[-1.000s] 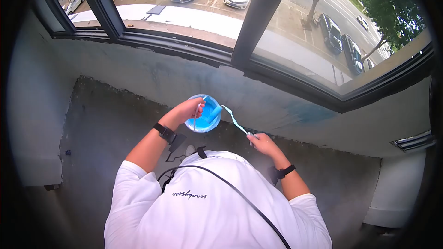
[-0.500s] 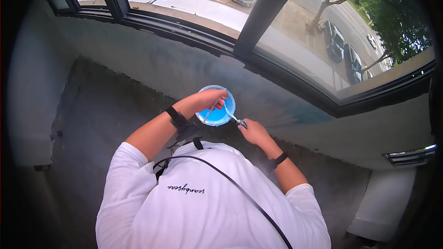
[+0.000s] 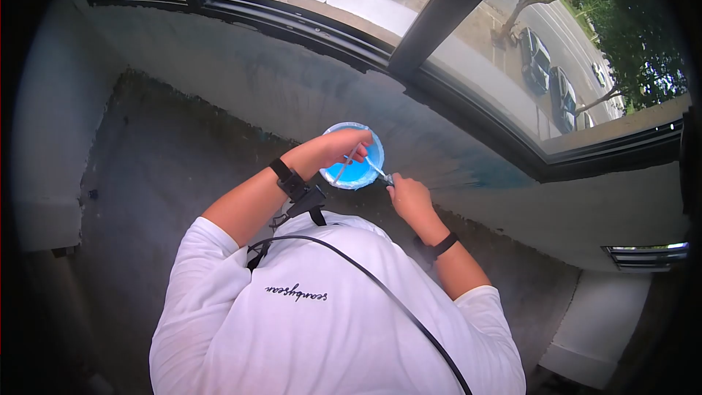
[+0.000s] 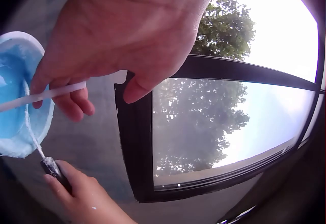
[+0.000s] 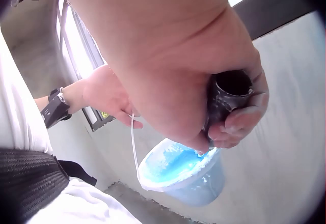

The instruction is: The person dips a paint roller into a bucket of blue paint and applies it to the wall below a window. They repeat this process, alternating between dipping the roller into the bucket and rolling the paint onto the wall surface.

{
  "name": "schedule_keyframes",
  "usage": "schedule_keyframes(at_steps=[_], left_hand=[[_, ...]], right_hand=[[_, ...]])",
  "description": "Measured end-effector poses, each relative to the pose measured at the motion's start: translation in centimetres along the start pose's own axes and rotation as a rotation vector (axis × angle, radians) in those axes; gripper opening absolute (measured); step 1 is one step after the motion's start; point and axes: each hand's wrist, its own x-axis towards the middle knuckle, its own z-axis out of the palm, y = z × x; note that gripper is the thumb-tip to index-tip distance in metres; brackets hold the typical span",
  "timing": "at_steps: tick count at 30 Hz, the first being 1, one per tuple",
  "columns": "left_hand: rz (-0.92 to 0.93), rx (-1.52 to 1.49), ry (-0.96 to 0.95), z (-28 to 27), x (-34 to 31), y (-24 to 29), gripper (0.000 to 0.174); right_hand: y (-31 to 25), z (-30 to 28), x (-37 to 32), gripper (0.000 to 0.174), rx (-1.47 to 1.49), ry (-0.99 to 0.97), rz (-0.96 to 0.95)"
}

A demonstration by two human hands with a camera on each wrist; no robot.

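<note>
My left hand (image 3: 342,148) grips the thin white bail handle (image 5: 134,150) of a bucket, its fingers hooked round it. The bucket (image 5: 201,186) hangs below, its rim smeared and bright blue paint (image 4: 11,89) inside. My right hand (image 3: 414,201) holds the black handle (image 5: 226,107) of a paint roller, beside the bucket's right rim. From that handle a paint-coated rod (image 4: 31,130) runs over the rim into the bucket. The roller's head is hidden.
A grey wall (image 3: 241,77) with blue smears stands close beyond the bucket, under dark-framed windows (image 3: 409,66). Below lies a dark floor (image 3: 168,153). A black cable (image 3: 387,307) crosses the white shirt. A small louvred vent (image 3: 647,256) is at the right.
The roller head, visible in the bucket a second ago, has gone out of sight. My right hand has come closer to the rim. In the head view the bucket has shifted right and up.
</note>
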Motion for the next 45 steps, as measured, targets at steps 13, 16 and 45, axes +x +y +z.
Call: schedule_keyframes(at_steps=[13,16,45], left_hand=[[0.044,-0.063,-0.012,-1.9,-1.5,0.7,0.034],[0.042,-0.101,-0.009,-2.1,-2.7,1.2,0.03],[0.044,-0.263,-0.217,-6.4,-8.7,3.5,0.026]], right_hand=[[1.6,-2.6,-5.8,0.026,0.417,-0.079,0.075],[1.0,-1.4,-7.2,0.028,0.474,-0.019,0.071],[-6.6,7.6,-8.0,0.018,0.643,0.348,0.274]])
